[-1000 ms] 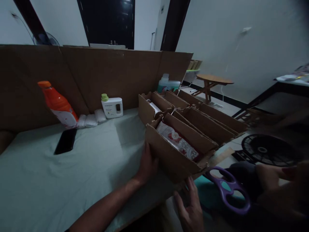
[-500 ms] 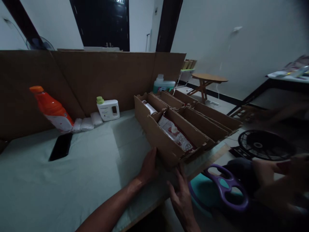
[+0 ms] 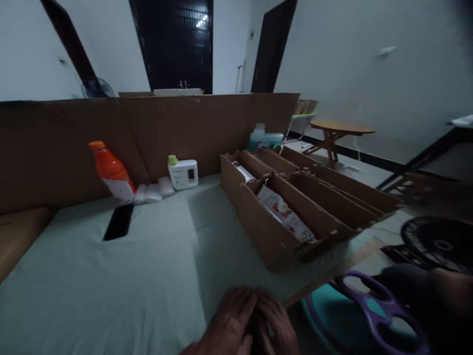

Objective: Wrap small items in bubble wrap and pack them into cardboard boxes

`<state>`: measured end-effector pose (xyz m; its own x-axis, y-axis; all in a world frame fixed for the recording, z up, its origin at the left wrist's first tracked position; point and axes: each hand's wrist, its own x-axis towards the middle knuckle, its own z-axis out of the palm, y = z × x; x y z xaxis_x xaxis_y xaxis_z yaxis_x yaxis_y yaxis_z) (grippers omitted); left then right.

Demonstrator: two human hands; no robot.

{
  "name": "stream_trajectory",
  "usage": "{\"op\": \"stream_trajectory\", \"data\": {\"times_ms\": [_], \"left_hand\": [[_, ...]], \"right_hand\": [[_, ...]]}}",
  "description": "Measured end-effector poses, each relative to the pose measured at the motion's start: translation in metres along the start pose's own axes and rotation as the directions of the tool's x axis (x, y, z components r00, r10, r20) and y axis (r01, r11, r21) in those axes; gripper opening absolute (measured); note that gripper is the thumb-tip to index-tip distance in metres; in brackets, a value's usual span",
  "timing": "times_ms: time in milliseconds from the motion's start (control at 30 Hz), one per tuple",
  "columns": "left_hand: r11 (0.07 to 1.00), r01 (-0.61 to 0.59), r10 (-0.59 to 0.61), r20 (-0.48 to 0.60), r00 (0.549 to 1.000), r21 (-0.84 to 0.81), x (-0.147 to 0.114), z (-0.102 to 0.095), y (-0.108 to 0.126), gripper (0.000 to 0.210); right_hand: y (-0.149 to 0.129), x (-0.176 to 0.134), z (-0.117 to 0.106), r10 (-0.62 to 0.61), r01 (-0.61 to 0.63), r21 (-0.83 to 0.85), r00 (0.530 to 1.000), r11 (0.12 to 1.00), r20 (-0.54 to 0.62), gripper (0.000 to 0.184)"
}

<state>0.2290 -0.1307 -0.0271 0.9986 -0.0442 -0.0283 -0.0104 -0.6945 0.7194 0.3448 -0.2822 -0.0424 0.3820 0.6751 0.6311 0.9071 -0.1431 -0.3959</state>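
- since its walls are cardboard, the divided box [image 3: 266, 239] probably handles light and fairly stiff; opposite outer walls suit holding.
- it stands on the table [image 3: 155, 276], near the edge.
- left hand [image 3: 231, 320] and right hand [image 3: 276, 323] touch, fingers together, apart from the box; whether they grip anything is hidden.

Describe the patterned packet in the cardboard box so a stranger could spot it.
On the pale green cloth stands a divided cardboard box. The packet lies in its near-left compartment; it is marked with red, unlike the white item one compartment behind.
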Motion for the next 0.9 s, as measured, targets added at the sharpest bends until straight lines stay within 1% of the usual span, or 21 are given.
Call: {"op": "stream_trajectory", "data": {"times_ms": [33, 100, 133, 200, 233, 267, 300, 333, 367, 400, 433, 467, 500, 567, 633, 667, 700, 733, 800, 867, 900], "left_hand": [[1.0, 0.002, -0.001, 0.033, 0.999, -0.019, -0.009, -0.001, -0.003, 0.096], [0.997, 0.002, 0.004, 0.076, 0.997, -0.075, -0.028, -0.011, -0.007, 0.084], [0.993, -0.005, 0.015, 0.086, 0.996, -0.116, -0.039, -0.021, -0.006, 0.074], [0.974, -0.007, 0.028, 0.089, 0.996, -0.227, -0.062, -0.047, -0.001, 0.059], [0.956, 0.007, 0.019, 0.089, 0.996, -0.294, -0.074, -0.062, 0.002, 0.057], [0.931, 0.063, -0.036, 0.08, 0.996, -0.361, -0.085, -0.076, 0.005, 0.058], [0.898, 0.14, -0.136, 0.04, 0.99, -0.416, -0.096, -0.089, 0.006, 0.057], [0.871, 0.199, -0.229, -0.013, 0.973, -0.45, -0.106, -0.101, 0.004, 0.055], [0.848, 0.246, -0.317, -0.078, 0.945, -0.47, -0.114, -0.11, 0.0, 0.053], [0.841, 0.273, -0.381, -0.153, 0.912, -0.467, -0.121, -0.118, -0.007, 0.051], [0.852, 0.283, -0.412, -0.231, 0.881, -0.441, -0.126, -0.125, -0.016, 0.048], [0.875, 0.283, -0.415, -0.308, 0.856, -0.392, -0.13, -0.13, -0.027, 0.046], [0.905, 0.28, -0.393, -0.377, 0.839, -0.32, -0.133, -0.135, -0.04, 0.044], [0.952, 0.278, -0.305, -0.482, 0.821, -0.129, -0.137, -0.143, -0.064, 0.04], [0.952, 0.298, -0.219, -0.528, 0.821, 0.068, -0.142, -0.146, -0.084, 0.038], [0.937, 0.312, -0.187, -0.528, 0.828, 0.157, -0.144, -0.145, -0.091, 0.037], [0.916, 0.325, -0.163, -0.522, 0.837, 0.234, -0.146, -0.142, -0.096, 0.036], [0.895, 0.329, -0.142, -0.509, 0.849, 0.301, -0.148, -0.139, -0.098, 0.036], [0.863, 0.315, -0.103, -0.474, 0.874, 0.394, -0.149, -0.13, -0.098, 0.039], [0.851, 0.295, -0.076, -0.454, 0.888, 0.434, -0.148, -0.124, -0.094, 0.045], [0.85, 0.292, -0.071, -0.454, 0.888, 0.438, -0.147, -0.122, -0.091, 0.047]], "right_hand": [[-0.002, 0.002, 0.001, 0.007, -0.007, 0.03, 1.0, 1.0, 0.03, 0.035], [-0.007, 0.008, 0.004, -0.005, -0.002, 0.088, 0.997, 0.996, 0.076, 0.032], [-0.011, 0.012, 0.007, -0.02, 0.01, 0.11, 0.996, 0.994, 0.087, 0.03], [-0.02, 0.021, 0.014, -0.042, 0.028, 0.139, 0.994, 0.99, 0.103, 0.027], [-0.026, 0.025, 0.018, -0.042, 0.024, 0.15, 0.992, 0.988, 0.117, 0.026], [-0.033, 0.03, 0.023, -0.039, 0.016, 0.163, 0.99, 0.986, 0.135, 0.026], [-0.041, 0.034, 0.027, -0.036, 0.007, 0.181, 0.987, 0.984, 0.159, 0.026], [-0.049, 0.037, 0.031, -0.035, -0.003, 0.203, 0.983, 0.979, 0.18, 0.027], [-0.058, 0.04, 0.036, -0.035, -0.011, 0.229, 0.98, 0.973, 0.196, 0.027], [-0.066, 0.042, 0.04, -0.032, -0.022, 0.255, 0.978, 0.967, 0.205, 0.027], [-0.074, 0.044, 0.044, -0.026, -0.035, 0.281, 0.977, 0.959, 0.212, 0.027], [-0.081, 0.046, 0.047, -0.016, -0.052, 0.307, 0.976, 0.95, 0.215, 0.026], [-0.086, 0.049, 0.05, -0.001, -0.073, 0.333, 0.976, 0.94, 0.216, 0.026], [-0.092, 0.054, 0.055, 0.048, -0.137, 0.392, 0.973, 0.91, 0.228, 0.023], [-0.093, 0.06, 0.056, 0.154, -0.267, 0.453, 0.95, 0.85, 0.27, 0.019], [-0.091, 0.063, 0.055, 0.236, -0.363, 0.473, 0.922, 0.803, 0.306, 0.02], [-0.089, 0.067, 0.054, 0.333, -0.471, 0.478, 0.877, 0.741, 0.347, 0.023], [-0.086, 0.071, 0.053, 0.433, -0.579, 0.471, 0.813, 0.665, 0.389, 0.028], [-0.083, 0.079, 0.05, 0.602, -0.756, 0.439, 0.654, 0.486, 0.458, 0.039], [-0.082, 0.087, 0.048, 0.693, -0.854, 0.413, 0.505, 0.316, 0.514, 0.049], [-0.082, 0.091, 0.047, 0.714, -0.884, 0.397, 0.444, 0.248, 0.542, 0.052]]}}
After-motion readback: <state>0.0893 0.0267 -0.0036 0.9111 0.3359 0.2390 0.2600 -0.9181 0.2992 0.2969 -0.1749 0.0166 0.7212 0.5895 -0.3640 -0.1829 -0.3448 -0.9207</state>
